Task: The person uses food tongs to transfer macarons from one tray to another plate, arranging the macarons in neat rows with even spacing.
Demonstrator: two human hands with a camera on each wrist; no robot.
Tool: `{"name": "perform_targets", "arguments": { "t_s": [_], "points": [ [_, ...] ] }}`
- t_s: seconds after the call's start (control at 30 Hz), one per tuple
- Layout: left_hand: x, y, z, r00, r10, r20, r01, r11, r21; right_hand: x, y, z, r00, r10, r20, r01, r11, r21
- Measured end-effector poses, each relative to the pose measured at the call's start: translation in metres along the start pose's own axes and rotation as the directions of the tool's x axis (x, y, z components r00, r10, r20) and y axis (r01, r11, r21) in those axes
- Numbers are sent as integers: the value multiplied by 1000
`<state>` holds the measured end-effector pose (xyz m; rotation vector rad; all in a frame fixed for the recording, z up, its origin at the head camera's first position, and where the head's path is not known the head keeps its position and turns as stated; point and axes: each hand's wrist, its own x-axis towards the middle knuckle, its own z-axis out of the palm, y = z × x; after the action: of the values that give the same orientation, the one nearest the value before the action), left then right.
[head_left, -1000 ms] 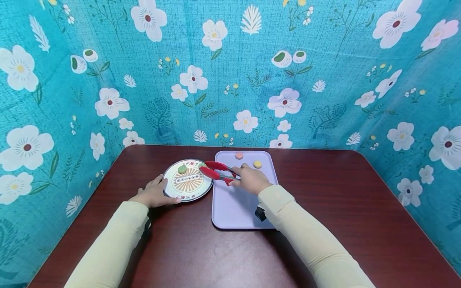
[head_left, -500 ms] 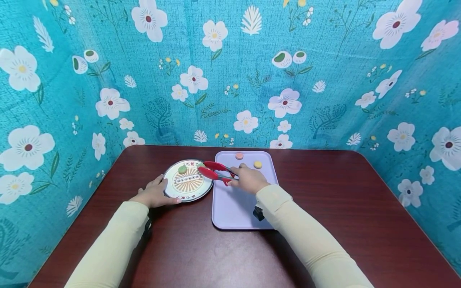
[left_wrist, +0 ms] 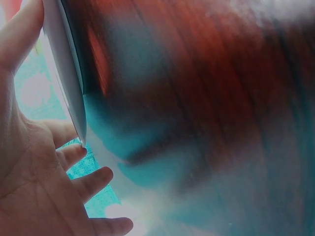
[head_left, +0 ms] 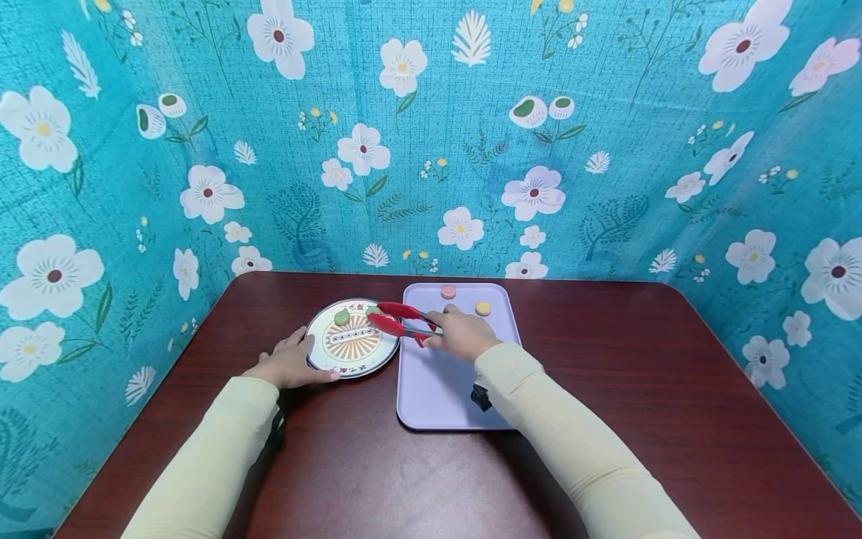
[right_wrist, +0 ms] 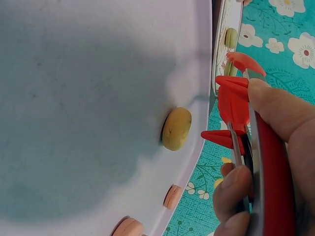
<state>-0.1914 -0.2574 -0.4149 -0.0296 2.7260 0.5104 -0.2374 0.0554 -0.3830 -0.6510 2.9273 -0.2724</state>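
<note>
My left hand [head_left: 289, 363] touches the near left rim of a round patterned plate [head_left: 367, 359], thumb and fingers spread. In the left wrist view, the fingertips meet the plate's edge [left_wrist: 69, 73]. My right hand [head_left: 465, 333] grips red-tipped tongs [head_left: 397, 326], which reach left over the plate's right side. A green macaron [head_left: 372, 310] is at the tongs' tips, partly hidden; whether it touches the plate I cannot tell. Another green macaron [head_left: 342, 318] lies on the plate to its left.
Right of the plate is a lilac tray [head_left: 438, 397]. A pink macaron [head_left: 448, 292] and a yellow macaron [head_left: 483, 308] sit near its far end. The right wrist view shows a yellow macaron [right_wrist: 177, 129] near the tray's edge. Floral cloth [head_left: 431, 150] rises behind the table [head_left: 640, 374].
The tongs in my right hand have shifted slightly left over the plate, and the green macaron at their tips has moved with them. My left hand has stayed at the rim.
</note>
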Motion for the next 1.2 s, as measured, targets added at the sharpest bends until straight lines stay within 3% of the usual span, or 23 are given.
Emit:
{"name": "perform_targets", "arguments": {
  "t_s": [0.53,1.2],
  "points": [
    [-2,2,-2,1000,5,-2,-5,1000,7,2,-8,-4,999,17,46,-16,999,-36],
    [-3,2,-3,1000,-4,5,4,1000,-7,6,-17,-5,999,24,42,-18,992,-125]
  ]
}}
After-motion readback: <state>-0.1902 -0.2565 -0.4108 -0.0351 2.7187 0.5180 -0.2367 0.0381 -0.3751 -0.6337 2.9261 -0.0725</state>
